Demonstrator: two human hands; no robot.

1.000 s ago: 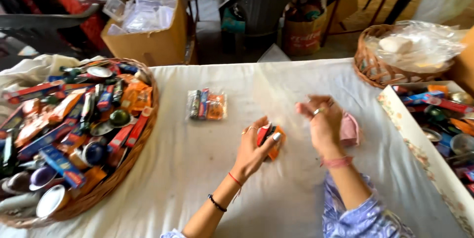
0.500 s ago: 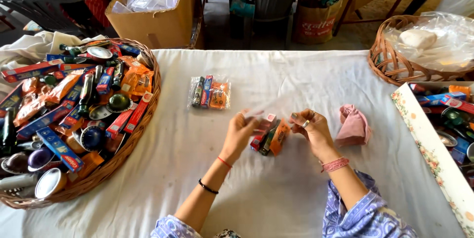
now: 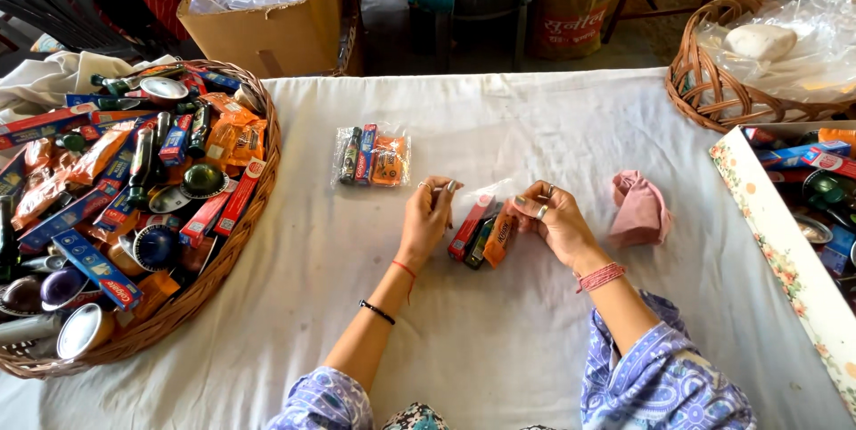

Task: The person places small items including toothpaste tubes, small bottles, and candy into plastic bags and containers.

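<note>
A clear plastic pouch (image 3: 481, 227) holding a red box, a dark tube and an orange sachet is gripped at the middle of the white tablecloth (image 3: 499, 341); its left edge is pinched by the fingers of the left hand (image 3: 426, 221), its right edge by the right hand (image 3: 553, 221); a filled, sealed pouch (image 3: 372, 155) lies just beyond; a pink cloth pouch (image 3: 638, 210) is seen beside the right hand; a round wicker basket (image 3: 227, 261) of glossy boxes, sachets and metal tins is set at the left.
</note>
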